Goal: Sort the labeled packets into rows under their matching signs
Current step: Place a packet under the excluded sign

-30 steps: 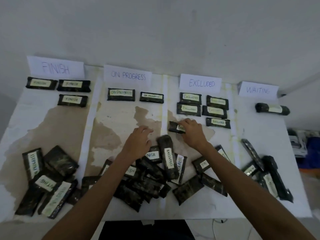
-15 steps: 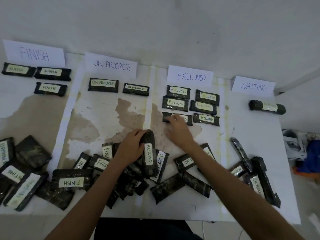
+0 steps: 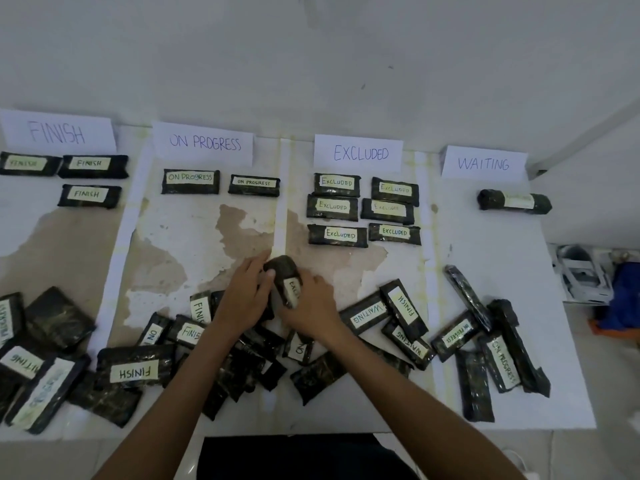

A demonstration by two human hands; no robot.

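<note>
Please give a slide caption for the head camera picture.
An EXCLUDED packet held by the left hand and right hand at the unsorted pile; six packets lie under the EXCLUDED sign.

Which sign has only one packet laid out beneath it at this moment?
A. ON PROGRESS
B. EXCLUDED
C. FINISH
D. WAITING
D: a single rolled packet lies under the WAITING sign, while three lie under the FINISH sign, two under the ON PROGRESS sign and six under the EXCLUDED sign.
</note>
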